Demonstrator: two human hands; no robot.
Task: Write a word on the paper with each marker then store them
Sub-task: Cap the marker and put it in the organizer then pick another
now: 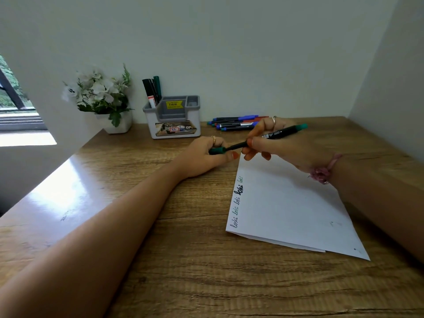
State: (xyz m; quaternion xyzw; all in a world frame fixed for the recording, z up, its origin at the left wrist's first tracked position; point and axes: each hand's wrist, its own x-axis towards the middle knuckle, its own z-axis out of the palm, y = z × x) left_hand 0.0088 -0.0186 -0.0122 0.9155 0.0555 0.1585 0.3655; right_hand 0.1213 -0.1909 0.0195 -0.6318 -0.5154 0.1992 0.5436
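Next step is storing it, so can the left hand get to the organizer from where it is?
Probably yes: the left hand lies just in front of the organizer with bare desk between, though it grips a green cap.

A single head-worn wide-angle camera looks forward and down across a wooden worktop (183, 260) set in a corner, with both forearms reaching in from the bottom edge and the left hand (206, 157) and right hand (282, 145) meeting near the centre of the frame. The view sits close above the near edge of the worktop, so the arms loom large while the organizer (173, 120) and the flower pot (117, 122) stand small against the back wall (229, 42). The side wall on the right and a window (13, 97) at far left bend at the edges of the wide lens.
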